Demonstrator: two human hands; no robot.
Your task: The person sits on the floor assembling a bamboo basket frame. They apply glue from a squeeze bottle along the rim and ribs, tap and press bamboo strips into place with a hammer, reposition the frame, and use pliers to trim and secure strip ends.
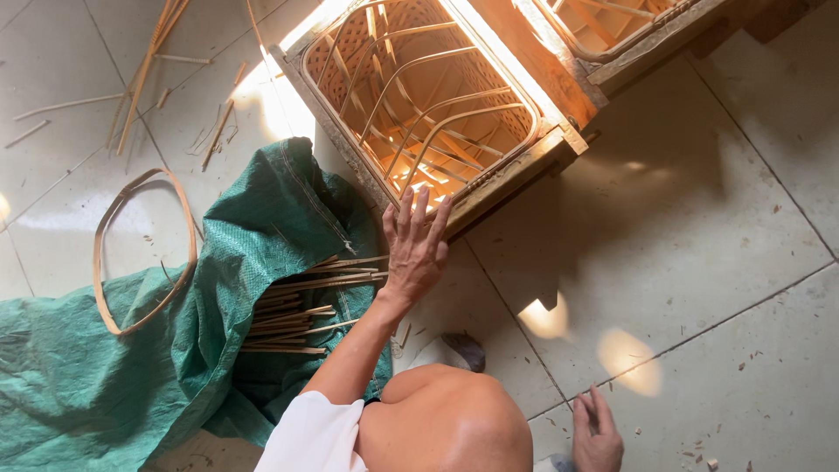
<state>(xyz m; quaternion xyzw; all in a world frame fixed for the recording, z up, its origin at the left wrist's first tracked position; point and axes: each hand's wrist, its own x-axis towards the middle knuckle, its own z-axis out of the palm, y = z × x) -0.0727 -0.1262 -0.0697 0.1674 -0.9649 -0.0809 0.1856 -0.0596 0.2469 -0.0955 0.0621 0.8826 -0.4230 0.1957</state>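
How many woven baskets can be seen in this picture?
2. One basket sits in a wooden frame just above the left hand. A second basket is at the top edge, partly cut off, so more may be hidden.

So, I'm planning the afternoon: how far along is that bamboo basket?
Done: the woven bamboo basket in its wooden frame has walls and curved ribs. In hand: the left hand reaches to its rim, empty. Left: thin bamboo sticks lie unused on the green woven sack.
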